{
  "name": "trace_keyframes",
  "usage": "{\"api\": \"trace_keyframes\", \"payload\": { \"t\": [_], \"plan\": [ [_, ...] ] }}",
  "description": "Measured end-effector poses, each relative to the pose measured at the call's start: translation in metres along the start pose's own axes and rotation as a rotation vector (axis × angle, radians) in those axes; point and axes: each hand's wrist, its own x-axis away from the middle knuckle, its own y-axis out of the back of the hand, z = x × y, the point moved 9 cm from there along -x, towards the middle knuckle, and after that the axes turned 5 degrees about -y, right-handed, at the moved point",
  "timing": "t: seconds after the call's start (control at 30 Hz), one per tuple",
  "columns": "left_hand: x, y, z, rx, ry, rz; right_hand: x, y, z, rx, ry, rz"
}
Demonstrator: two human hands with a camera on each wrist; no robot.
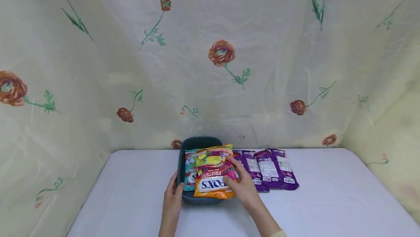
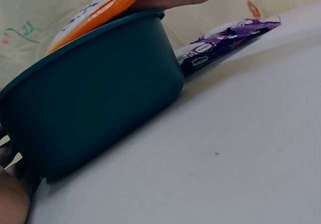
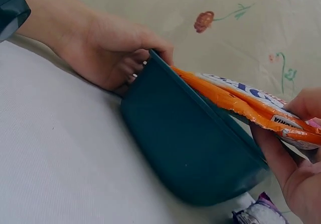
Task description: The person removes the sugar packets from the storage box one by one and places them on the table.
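Observation:
A dark teal plastic tub stands on the table. My left hand grips its left side; in the right wrist view the thumb of the left hand lies at the rim and the fingers curl against the outer wall. My right hand pinches the right edge of an orange, yellow and pink FOX'S fruit candy bag, thumb on top and fingers beneath. That bag lies tilted over the tub's opening, its orange end at the rim. Under it, inside the tub, a turquoise candy bag is partly covered.
Purple FOX'S bags lie on the table right of the tub, one purple bag overlapping others beside it, with its printed back up. The white table meets a flowered curtain behind the tub.

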Motion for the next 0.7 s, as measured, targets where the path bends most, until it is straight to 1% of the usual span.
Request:
{"api": "trace_keyframes", "payload": {
  "t": [0.27, 0.43, 0.57, 0.7],
  "plan": [
    [0.0, 0.0, -0.003, -0.001, -0.005, -0.004, 0.005, 0.015, -0.006, -0.024, -0.009, -0.036],
    [-0.001, 0.0, -0.002, -0.004, 0.015, -0.013, 0.009, 0.021, -0.012, -0.023, -0.022, -0.063],
    [-0.002, -0.002, -0.003, 0.003, 0.005, -0.008, 0.015, 0.026, -0.02, -0.036, -0.043, -0.081],
    [-0.001, -0.001, -0.003, 0.002, -0.004, -0.008, 0.024, 0.033, -0.033, -0.076, -0.06, -0.087]
  ]
}}
